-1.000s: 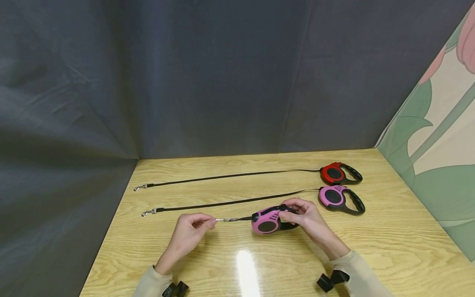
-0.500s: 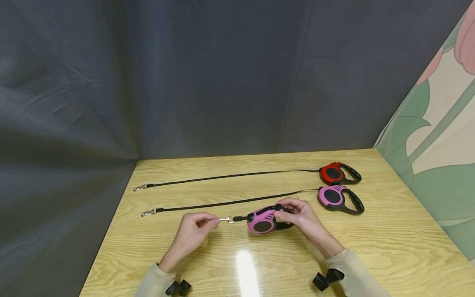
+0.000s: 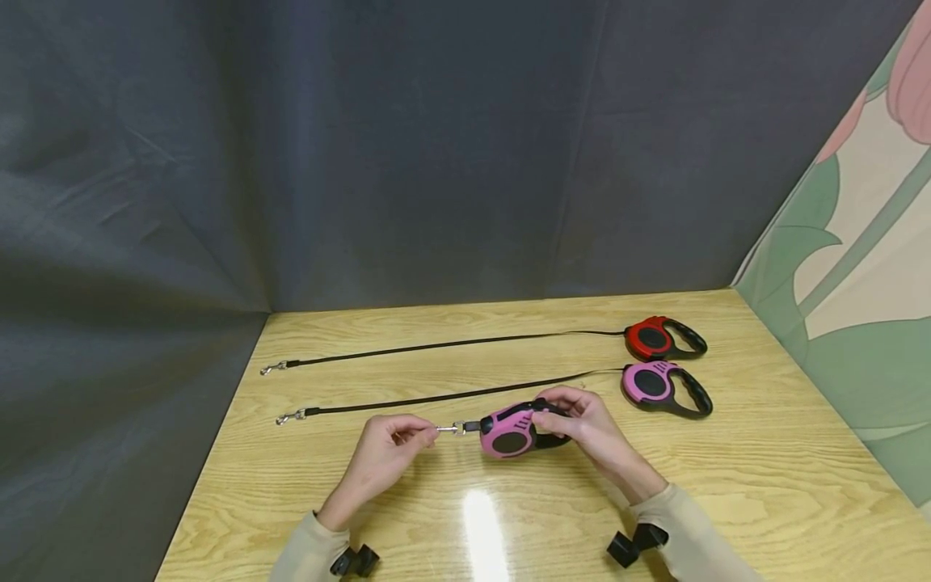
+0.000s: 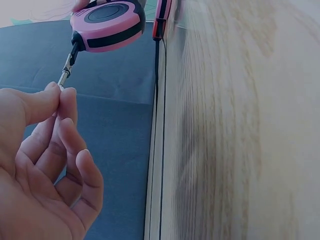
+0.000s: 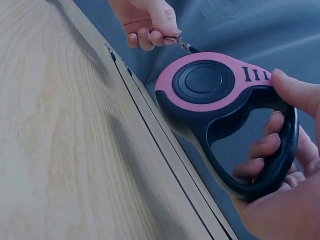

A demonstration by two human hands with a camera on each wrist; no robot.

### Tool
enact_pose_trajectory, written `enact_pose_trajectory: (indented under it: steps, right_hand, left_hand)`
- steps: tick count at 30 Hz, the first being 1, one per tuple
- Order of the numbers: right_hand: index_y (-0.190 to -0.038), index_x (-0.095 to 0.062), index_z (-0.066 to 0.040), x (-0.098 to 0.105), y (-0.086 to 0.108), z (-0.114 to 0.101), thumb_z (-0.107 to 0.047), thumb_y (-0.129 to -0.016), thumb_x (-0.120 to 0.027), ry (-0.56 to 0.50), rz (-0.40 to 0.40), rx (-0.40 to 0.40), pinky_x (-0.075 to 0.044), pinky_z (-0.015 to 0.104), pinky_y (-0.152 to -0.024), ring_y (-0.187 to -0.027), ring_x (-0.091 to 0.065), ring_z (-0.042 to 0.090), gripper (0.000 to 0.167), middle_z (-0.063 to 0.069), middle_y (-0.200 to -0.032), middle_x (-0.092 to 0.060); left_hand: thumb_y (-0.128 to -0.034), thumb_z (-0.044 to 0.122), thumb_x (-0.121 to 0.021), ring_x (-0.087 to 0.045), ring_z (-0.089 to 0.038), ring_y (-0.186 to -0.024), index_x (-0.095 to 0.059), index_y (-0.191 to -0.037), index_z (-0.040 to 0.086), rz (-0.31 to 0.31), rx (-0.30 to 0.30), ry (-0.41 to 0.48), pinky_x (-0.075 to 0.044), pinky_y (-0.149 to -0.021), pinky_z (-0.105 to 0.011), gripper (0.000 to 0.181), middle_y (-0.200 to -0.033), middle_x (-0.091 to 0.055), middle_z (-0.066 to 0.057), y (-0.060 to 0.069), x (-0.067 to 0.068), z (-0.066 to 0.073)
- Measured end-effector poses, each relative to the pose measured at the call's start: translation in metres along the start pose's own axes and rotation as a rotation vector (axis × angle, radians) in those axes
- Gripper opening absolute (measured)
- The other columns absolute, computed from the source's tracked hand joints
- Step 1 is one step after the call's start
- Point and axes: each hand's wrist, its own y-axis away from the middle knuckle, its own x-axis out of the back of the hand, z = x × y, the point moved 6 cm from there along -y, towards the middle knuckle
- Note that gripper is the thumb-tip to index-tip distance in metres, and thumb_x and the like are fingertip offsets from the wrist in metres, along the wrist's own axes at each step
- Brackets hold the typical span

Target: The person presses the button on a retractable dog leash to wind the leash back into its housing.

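Note:
My right hand (image 3: 591,428) grips the black handle of a pink and black retractable dog leash (image 3: 507,432), held above the table; in the right wrist view several fingers curl through the handle loop (image 5: 287,150). Thumb and forefinger of my left hand (image 3: 389,453) pinch the metal snap hook (image 3: 449,428) at the leash's end. Only a short bit of black strap shows between hook and casing. In the left wrist view the hook (image 4: 63,77) points up toward the casing (image 4: 107,25), and the other left fingers are loosely bent.
Behind my hands, a second pink leash (image 3: 650,384) and a red leash (image 3: 650,338) lie at the right, their black straps stretched left to metal hooks (image 3: 291,416). A dark curtain (image 3: 436,162) stands behind the wooden table (image 3: 407,533); a flower-patterned cloth (image 3: 865,323) hangs at right.
The right hand has moved slightly left with the leash, the left hand slightly right with the hook. The strap between hook and casing has become shorter.

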Motion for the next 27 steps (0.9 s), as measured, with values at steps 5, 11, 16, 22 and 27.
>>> enact_pose_trajectory:
  steps: [5,11,16,22,27]
  right_hand:
    - [-0.11,-0.071,-0.005,0.0,0.0,-0.001,0.0,-0.094,-0.074,-0.012,0.014,-0.013,-0.052,0.021,-0.069,-0.076,-0.067,0.004,0.017,-0.011,-0.088,-0.072]
    - [-0.11,-0.069,-0.01,0.0,-0.001,-0.001,0.0,-0.097,-0.072,-0.07,0.013,-0.048,-0.052,0.021,-0.069,-0.074,-0.061,0.006,0.017,-0.01,-0.087,-0.07]
    - [-0.108,-0.069,-0.015,-0.002,-0.002,-0.001,-0.001,-0.098,-0.071,-0.142,-0.002,-0.078,-0.049,0.021,-0.067,-0.072,-0.056,0.007,0.017,-0.01,-0.087,-0.07]
    - [-0.109,-0.07,-0.018,-0.005,-0.006,0.001,-0.005,-0.101,-0.07,-0.213,0.0,-0.136,-0.048,0.02,-0.065,-0.07,-0.054,0.007,0.015,-0.011,-0.089,-0.072]
    - [-0.106,-0.073,-0.019,-0.013,-0.009,0.0,-0.006,-0.103,-0.067,-0.272,-0.038,-0.149,-0.048,0.02,-0.065,-0.068,-0.054,0.005,0.014,-0.011,-0.087,-0.071]
  left_hand:
    - [-0.0978,0.02,-0.079,-0.059,-0.006,-0.066,-0.083,-0.102,0.007,-0.02,0.029,-0.021,-0.048,-0.062,-0.019,0.014,-0.089,-0.08,-0.012,0.002,-0.002,-0.001]
    - [-0.0988,0.024,-0.078,-0.061,-0.006,-0.07,-0.083,-0.105,0.01,-0.067,0.034,-0.088,-0.051,-0.065,-0.021,0.016,-0.089,-0.078,-0.008,0.002,-0.007,0.001]
    - [-0.101,0.026,-0.075,-0.068,-0.006,-0.082,-0.081,-0.116,0.008,-0.141,0.014,-0.151,-0.057,-0.076,-0.022,0.025,-0.098,-0.08,-0.001,0.002,-0.013,0.005]
    - [-0.1028,0.032,-0.073,-0.074,-0.019,-0.107,-0.069,-0.138,0.005,-0.156,-0.027,-0.156,-0.061,-0.094,-0.032,0.045,-0.124,-0.078,-0.006,0.001,-0.021,0.011]
    - [-0.1018,0.033,-0.074,-0.067,-0.028,-0.124,-0.061,-0.147,0.005,-0.143,-0.048,-0.019,-0.056,-0.107,-0.044,0.055,-0.14,-0.07,-0.01,-0.004,-0.033,0.018]
